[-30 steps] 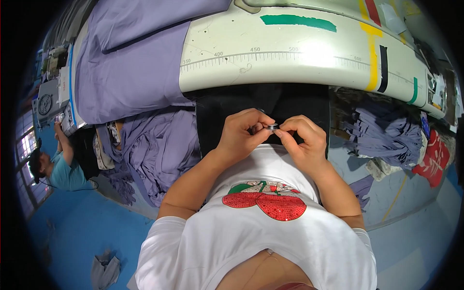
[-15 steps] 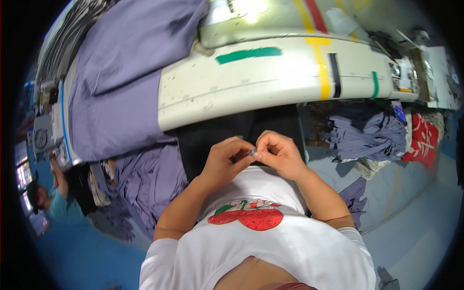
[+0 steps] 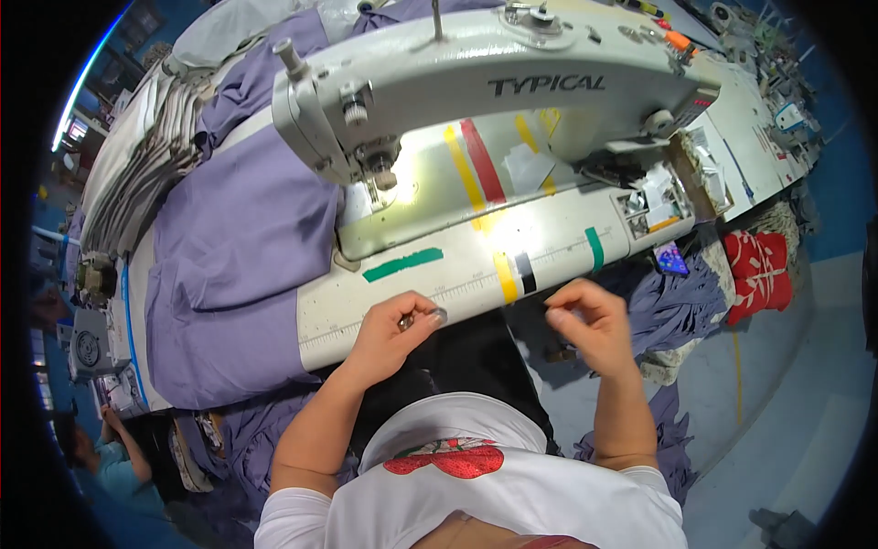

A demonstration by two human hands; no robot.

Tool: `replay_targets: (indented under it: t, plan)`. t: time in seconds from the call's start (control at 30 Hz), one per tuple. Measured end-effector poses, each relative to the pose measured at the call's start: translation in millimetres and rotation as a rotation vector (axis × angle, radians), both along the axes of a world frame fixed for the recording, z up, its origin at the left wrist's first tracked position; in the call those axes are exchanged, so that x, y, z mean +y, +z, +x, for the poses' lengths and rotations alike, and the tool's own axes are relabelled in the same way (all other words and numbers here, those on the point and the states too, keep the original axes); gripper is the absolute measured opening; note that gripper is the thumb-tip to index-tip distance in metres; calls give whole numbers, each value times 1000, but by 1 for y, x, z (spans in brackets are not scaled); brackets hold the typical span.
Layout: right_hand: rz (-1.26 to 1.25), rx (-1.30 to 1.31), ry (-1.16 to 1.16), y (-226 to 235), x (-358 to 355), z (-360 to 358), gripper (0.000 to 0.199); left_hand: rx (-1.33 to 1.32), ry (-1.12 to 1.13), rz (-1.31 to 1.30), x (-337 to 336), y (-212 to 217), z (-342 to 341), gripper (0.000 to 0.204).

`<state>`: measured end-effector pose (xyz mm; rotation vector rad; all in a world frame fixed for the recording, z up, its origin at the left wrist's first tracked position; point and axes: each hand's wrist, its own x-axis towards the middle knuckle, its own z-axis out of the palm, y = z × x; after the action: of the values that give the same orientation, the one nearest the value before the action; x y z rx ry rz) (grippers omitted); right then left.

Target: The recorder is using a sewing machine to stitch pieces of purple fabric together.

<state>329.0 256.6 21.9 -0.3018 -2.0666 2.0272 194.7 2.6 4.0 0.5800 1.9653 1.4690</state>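
My left hand [image 3: 393,337] is closed over the front edge of the sewing table, pinching a small shiny metal piece that looks like a bobbin case [image 3: 440,316]. Its fingers cover much of it. To the right, apart from it, my right hand [image 3: 594,328] hovers with thumb and fingers curled together; anything thin between them is too small to make out. Beyond both hands stands a white sewing machine [image 3: 476,87], its needle and presser foot [image 3: 377,192] lit by a lamp. Purple fabric [image 3: 242,238] lies on the table left of the needle.
The table edge [image 3: 421,311] bears a ruler scale and coloured tape strips. A parts tray [image 3: 654,206] sits at the right end. Stacked cloth [image 3: 146,174] is at far left. Purple cloth bundles [image 3: 672,302] and a red patterned cloth [image 3: 757,274] lie right. Another person [image 3: 114,453] works at left.
My hands, together in my lap before, have moved apart and forward to the table edge. The metal piece stays in my left hand. My view has tilted up, showing the whole machine.
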Motion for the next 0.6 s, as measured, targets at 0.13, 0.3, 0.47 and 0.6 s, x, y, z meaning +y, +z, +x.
replay_targets:
  t: [0.13, 0.3, 0.47, 0.6]
  plan:
    - [276, 221, -147, 61, 18, -31, 11, 142, -38, -42, 28, 9, -32, 13]
    - [799, 529, -313, 131, 32, -112, 11, 563, -9, -147, 40, 11, -53, 16]
    - [1319, 374, -466, 156, 50, -195, 19, 557, -83, -337, 41, 11, -66, 21]
    - [1238, 231, -333, 164, 60, -205, 25, 579, -42, -368, 46, 12, -78, 29]
